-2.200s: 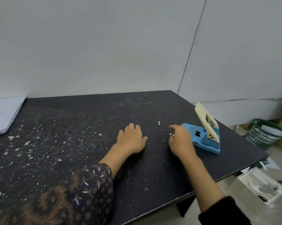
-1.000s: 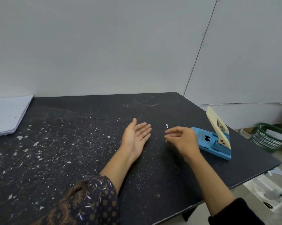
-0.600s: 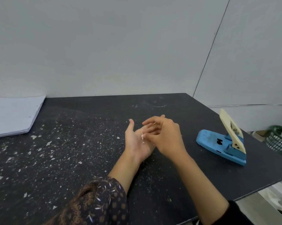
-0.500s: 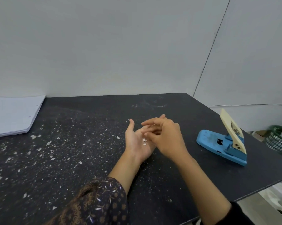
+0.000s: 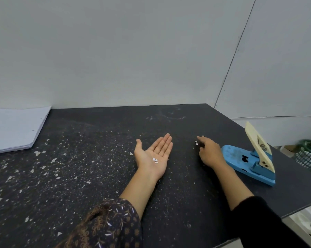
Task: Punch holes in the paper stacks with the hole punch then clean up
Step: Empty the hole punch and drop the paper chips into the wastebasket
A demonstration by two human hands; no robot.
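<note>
My left hand (image 5: 153, 154) lies palm up and flat on the black table (image 5: 97, 176), with a few white paper punch-outs (image 5: 155, 160) resting in the palm. My right hand (image 5: 209, 153) is palm down to its right, fingers reaching toward two small white paper bits (image 5: 196, 142) on the table, fingertips just beside them. The blue hole punch (image 5: 247, 163) with its cream lever (image 5: 258, 144) raised stands right of my right hand. A white paper stack (image 5: 13, 129) with punched holes lies at the far left.
White flecks speckle the left and middle of the table. A green mesh basket (image 5: 308, 156) stands on the floor past the table's right edge. A grey wall runs behind the table. The table's front right corner is near my right sleeve.
My right hand has left the left palm, where it dropped paper bits, and moved right toward the bits near the hole punch. My left hand stays palm up.
</note>
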